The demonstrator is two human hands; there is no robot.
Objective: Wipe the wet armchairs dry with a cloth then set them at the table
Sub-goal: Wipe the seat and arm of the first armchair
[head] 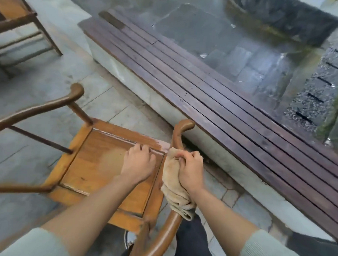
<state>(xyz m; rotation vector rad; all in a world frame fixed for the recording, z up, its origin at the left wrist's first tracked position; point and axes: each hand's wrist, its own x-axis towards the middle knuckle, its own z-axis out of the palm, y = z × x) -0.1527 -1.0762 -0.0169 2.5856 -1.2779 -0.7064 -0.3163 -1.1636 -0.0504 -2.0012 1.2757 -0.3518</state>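
Seat panel of the armchair (97, 163) lay open left of the left hand (138, 164); free passage there. Curved right armrest (178, 141) rose just beside the right hand (190, 171), hemming it in; the cloth (174, 192) was bunched over that rail. Left armrest (39, 107) and its spindle barred the seat's far side. Slatted wooden bench (214, 95) closed off the right. Second chair (19, 30) stood well apart, paving open between.

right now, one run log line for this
right hand: cloth wrapped on armrest | left hand: on seat
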